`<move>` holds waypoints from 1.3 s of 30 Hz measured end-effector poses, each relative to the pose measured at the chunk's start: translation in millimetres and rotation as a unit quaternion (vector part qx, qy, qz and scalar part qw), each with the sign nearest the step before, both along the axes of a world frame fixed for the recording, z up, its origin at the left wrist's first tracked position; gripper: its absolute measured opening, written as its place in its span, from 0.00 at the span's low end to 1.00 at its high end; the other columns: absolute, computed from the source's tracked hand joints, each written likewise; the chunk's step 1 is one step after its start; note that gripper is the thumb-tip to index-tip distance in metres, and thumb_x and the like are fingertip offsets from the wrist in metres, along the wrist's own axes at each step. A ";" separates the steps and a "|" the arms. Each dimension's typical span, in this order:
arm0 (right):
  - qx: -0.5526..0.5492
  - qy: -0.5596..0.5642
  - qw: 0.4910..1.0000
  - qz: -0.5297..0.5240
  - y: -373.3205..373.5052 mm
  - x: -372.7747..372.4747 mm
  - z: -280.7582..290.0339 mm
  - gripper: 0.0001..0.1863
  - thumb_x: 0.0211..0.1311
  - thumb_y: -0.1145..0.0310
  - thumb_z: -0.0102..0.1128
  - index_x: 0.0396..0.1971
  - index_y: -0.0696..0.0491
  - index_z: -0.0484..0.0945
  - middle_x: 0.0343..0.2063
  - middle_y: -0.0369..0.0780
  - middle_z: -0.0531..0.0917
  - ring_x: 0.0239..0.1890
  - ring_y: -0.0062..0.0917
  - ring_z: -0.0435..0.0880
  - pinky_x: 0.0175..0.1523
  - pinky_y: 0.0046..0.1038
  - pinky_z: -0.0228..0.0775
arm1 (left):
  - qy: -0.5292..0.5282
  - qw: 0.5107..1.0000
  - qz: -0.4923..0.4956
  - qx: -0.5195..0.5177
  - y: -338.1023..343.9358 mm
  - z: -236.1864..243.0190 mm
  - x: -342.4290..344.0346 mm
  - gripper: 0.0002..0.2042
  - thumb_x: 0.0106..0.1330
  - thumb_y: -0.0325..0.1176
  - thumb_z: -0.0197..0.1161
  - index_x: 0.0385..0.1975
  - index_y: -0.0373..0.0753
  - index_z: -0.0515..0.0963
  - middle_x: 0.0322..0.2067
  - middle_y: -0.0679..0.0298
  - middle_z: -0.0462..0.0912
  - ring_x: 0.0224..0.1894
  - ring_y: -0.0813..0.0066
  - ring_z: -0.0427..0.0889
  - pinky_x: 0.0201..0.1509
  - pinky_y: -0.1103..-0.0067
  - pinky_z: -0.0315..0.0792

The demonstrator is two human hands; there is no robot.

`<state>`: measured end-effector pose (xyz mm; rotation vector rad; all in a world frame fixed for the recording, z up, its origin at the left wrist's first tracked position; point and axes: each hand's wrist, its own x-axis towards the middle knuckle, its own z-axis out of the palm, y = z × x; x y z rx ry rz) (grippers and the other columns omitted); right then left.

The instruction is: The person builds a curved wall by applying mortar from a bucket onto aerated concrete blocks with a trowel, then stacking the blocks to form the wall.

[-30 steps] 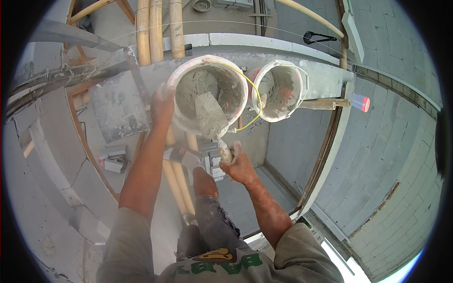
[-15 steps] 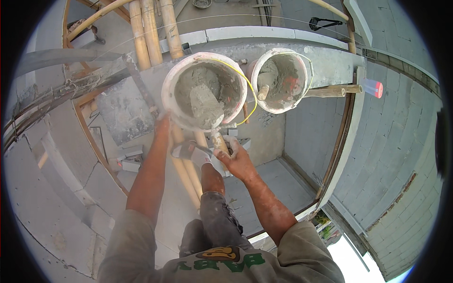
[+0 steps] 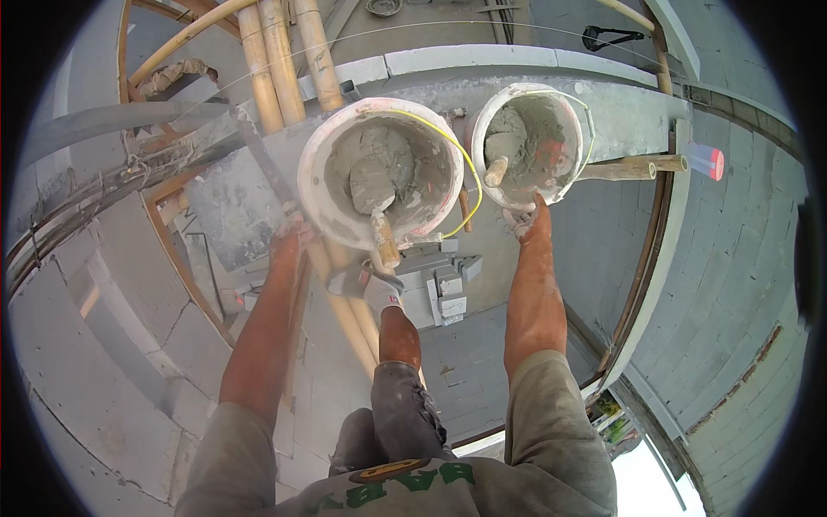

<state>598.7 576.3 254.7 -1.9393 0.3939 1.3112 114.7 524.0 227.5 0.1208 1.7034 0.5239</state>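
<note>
At upper centre, the left hand (image 3: 291, 237) gripped the rim of the larger mortar bucket (image 3: 320, 185); the right hand (image 3: 523, 221) pressed against the smaller bucket (image 3: 569, 165), its grip hidden. There were 2 buckets and 2 trowels (image 3: 376, 191), each sunk in mortar, on a grey block wall (image 3: 482, 60) beside bamboo poles (image 3: 277, 60).

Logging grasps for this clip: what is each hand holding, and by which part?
Left hand grips the lower left rim of the larger mortar bucket. Right hand touches the lower rim of the smaller bucket; whether it grips cannot be told.
</note>
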 end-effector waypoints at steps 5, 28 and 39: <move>0.190 -0.082 0.969 -0.132 53.3 -17.8 -3.0 0.26 0.57 0.66 0.58 0.54 0.58 0.65 0.47 0.49 0.74 0.43 0.39 0.78 0.42 0.42 0.77 | 0.085 0.996 -0.022 0.009 -34.8 29.5 -51.5 0.19 0.66 0.43 0.56 0.53 0.40 0.74 0.43 0.61 0.82 0.44 0.73 0.80 0.49 0.75 0.70; 0.278 0.037 0.812 0.511 -70.0 -176.2 427.4 0.21 0.52 0.70 0.61 0.45 0.65 0.75 0.34 0.39 0.81 0.35 0.22 0.77 0.41 0.24 0.70 | 0.154 0.945 -0.116 0.263 -81.1 456.2 -40.8 0.31 0.55 0.44 0.66 0.56 0.33 0.67 0.49 0.52 0.76 0.49 0.65 0.77 0.52 0.74 0.70; 0.394 -0.371 0.158 0.826 -279.9 -381.7 432.1 0.23 0.57 0.56 0.58 0.42 0.61 0.78 0.44 0.51 0.78 0.44 0.44 0.79 0.50 0.40 0.71 | 0.202 0.891 0.320 0.249 -381.3 492.0 -57.9 0.24 0.44 0.31 0.65 0.42 0.33 0.66 0.35 0.60 0.74 0.37 0.73 0.73 0.43 0.77 0.70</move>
